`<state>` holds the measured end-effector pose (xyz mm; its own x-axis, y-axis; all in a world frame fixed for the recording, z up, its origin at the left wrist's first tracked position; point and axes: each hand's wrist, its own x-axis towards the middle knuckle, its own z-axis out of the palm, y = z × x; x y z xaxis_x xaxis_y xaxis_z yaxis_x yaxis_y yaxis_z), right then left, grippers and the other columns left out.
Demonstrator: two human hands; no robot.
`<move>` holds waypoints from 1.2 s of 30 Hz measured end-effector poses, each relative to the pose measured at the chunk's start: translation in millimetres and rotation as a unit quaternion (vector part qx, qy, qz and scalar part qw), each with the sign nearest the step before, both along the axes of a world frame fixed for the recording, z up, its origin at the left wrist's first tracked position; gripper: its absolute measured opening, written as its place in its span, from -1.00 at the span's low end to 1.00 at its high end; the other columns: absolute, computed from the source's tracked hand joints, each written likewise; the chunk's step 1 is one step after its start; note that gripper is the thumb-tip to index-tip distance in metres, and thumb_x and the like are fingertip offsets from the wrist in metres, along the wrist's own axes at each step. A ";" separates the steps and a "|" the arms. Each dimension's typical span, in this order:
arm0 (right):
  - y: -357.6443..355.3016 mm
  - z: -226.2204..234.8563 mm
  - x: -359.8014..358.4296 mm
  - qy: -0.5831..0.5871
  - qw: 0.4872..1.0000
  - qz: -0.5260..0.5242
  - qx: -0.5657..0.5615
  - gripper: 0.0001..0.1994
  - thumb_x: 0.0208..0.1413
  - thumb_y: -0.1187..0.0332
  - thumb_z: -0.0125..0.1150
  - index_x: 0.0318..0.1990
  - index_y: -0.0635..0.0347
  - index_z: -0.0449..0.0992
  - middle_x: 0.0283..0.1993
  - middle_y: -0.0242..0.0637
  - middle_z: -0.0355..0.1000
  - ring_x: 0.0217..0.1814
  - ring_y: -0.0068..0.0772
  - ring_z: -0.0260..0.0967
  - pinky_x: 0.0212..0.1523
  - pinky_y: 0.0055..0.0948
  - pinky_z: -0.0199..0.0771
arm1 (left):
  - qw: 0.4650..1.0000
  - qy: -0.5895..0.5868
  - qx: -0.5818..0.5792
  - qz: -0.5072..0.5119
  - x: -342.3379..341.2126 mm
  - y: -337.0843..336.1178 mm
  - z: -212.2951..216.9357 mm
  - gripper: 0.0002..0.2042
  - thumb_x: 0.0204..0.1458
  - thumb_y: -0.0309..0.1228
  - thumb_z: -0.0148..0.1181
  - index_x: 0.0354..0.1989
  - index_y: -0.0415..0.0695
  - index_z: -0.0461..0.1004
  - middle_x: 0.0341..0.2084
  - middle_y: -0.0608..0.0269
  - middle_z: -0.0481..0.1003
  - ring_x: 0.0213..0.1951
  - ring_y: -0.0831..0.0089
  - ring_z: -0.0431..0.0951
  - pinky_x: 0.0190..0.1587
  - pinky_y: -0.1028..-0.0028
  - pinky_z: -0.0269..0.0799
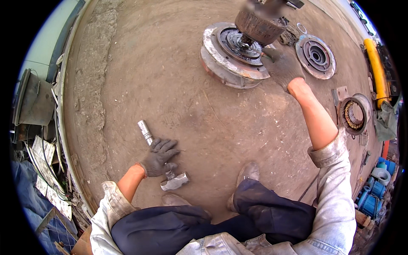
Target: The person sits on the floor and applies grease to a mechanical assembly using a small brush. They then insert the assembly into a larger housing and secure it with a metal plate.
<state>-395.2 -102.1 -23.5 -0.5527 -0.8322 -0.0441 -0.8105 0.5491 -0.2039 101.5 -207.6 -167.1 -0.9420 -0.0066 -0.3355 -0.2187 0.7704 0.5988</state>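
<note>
My left hand (pixel 159 158), in a dark grey work glove, lies over the handle of a metal hammer (pixel 175 182) low over the dirt ground. Its fingers bend loosely across the handle, and the silver handle end sticks out beyond them. Farther off, my gloved right hand (pixel 282 68) is closed around a thin tool like a screwdriver (pixel 262 54), mostly hidden by the fingers. The tool points at the greasy centre of a thick round metal housing (pixel 231 59). Over that centre stands a rusty cylindrical part (pixel 259 23) on a shaft.
A round flanged cover (pixel 316 56) lies right of the housing. A ring-shaped part with windings (pixel 355 114) is nearer on the right. Beyond stand a yellow cylinder (pixel 376 70) and blue parts (pixel 372 197). Scrap and a metal bucket-like piece (pixel 36 97) line the left edge.
</note>
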 end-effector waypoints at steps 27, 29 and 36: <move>15.1 -15.1 -24.3 -0.014 0.997 0.057 0.053 -0.61 0.28 0.11 0.15 0.18 -0.05 0.63 -0.01 0.02 0.62 0.02 0.13 0.57 0.07 -0.04 0.52 | 1.000 -0.024 0.011 0.010 16.3 3.6 2.2 -0.40 0.15 -0.02 0.28 0.32 -0.04 0.46 0.47 0.00 0.24 0.53 0.05 0.13 0.58 -0.04 -0.21; 25.1 -8.5 -25.3 -0.014 0.996 0.062 0.056 -0.61 0.28 0.12 0.15 0.19 -0.05 0.63 0.00 0.03 0.62 0.01 0.13 0.57 0.07 -0.04 0.51 | 1.000 -0.016 0.006 0.014 18.3 6.5 0.3 -0.40 0.15 0.00 0.28 0.31 -0.05 0.48 0.46 0.00 0.25 0.52 0.05 0.14 0.58 -0.03 -0.20; 42.4 12.7 -48.3 0.064 0.988 0.028 0.137 -0.61 0.29 0.07 0.15 0.21 -0.15 0.62 0.08 -0.07 0.61 0.09 0.11 0.55 0.07 -0.04 0.53 | 0.998 -0.053 0.027 0.002 7.8 2.3 3.9 -0.39 0.17 -0.01 0.26 0.36 -0.02 0.43 0.50 0.00 0.19 0.55 0.05 0.07 0.59 -0.04 -0.27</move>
<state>-443.5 -59.7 -10.9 -0.5222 -0.8280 -0.2043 -0.8504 0.5237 0.0512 109.3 -205.3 -163.2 -0.9013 0.0106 -0.4330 -0.2855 0.7372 0.6124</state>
